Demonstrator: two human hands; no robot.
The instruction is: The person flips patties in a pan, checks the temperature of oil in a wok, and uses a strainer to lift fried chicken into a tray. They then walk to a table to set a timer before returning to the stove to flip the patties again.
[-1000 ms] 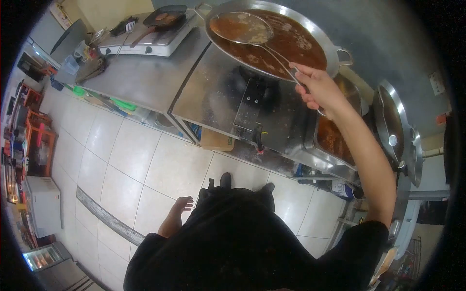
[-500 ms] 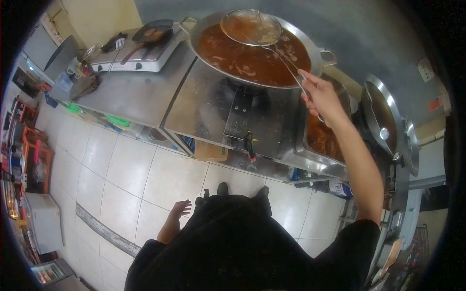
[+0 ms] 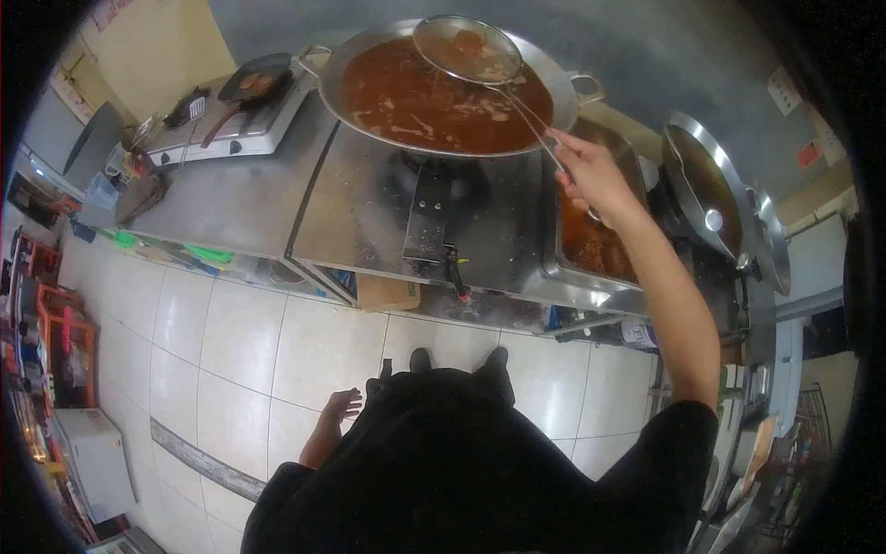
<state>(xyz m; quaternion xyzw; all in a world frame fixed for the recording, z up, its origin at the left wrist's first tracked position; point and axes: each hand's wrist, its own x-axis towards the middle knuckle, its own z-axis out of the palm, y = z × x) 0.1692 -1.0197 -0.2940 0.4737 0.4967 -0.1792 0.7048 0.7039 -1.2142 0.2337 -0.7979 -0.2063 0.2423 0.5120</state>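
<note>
My right hand (image 3: 595, 177) is closed round the handle of a long wire skimmer (image 3: 468, 51). The skimmer's round mesh head lies over the far part of a wide two-handled wok (image 3: 325, 88), and something brown shows in the mesh. Reddish-brown liquid (image 3: 406, 97) with pale foam streaks fills the wok. Low at my left side hangs my left hand (image 3: 343, 404), fingers loosely apart and holding nothing. Below my right forearm sits a steel tray (image 3: 554, 242) with brown food in it.
Left of the wok, a white stove (image 3: 268, 138) carries a dark frying pan (image 3: 257, 78). A slotted spatula (image 3: 197, 109) leans there. Another large wok (image 3: 688, 129) with a ladle stands at the right. A gas valve (image 3: 454, 268) projects from the counter front (image 3: 355, 270).
The view has turned slightly, so the wok and counter appear further left. The skimmer stays over the wok in my right hand. My left hand still hangs down.
</note>
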